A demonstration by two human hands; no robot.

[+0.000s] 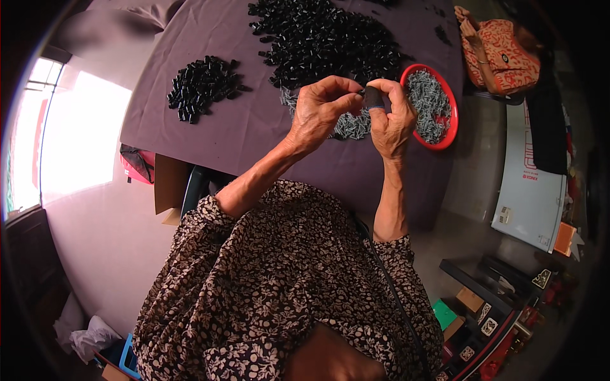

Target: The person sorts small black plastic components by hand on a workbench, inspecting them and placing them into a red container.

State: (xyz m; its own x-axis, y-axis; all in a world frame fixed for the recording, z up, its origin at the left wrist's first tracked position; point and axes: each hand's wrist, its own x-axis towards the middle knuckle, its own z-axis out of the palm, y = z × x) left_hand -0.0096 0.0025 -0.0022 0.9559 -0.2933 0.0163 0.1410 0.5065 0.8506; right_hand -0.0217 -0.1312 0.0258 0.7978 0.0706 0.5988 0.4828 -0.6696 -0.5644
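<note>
My left hand (312,114) and my right hand (394,119) meet fingertip to fingertip above the table's near side. The left thumb and forefinger pinch a small black piece (361,93), mostly hidden by the fingers. A dark cover (373,98) sits over my right thumb, which presses toward the bent forefinger; what lies between them is hidden. Beneath the hands spreads a heap of small grey screw-like pieces (351,127). Beyond it lies a large pile of short black parts (324,41), with a smaller black pile (202,87) to the left.
Right of my hands stands a red oval bowl (454,120) holding more grey pieces. A dark purplish cloth covers the table (248,136). Another person in an orange patterned top (505,54) sits at the far right. A cardboard box (168,184) stands below the table's left edge.
</note>
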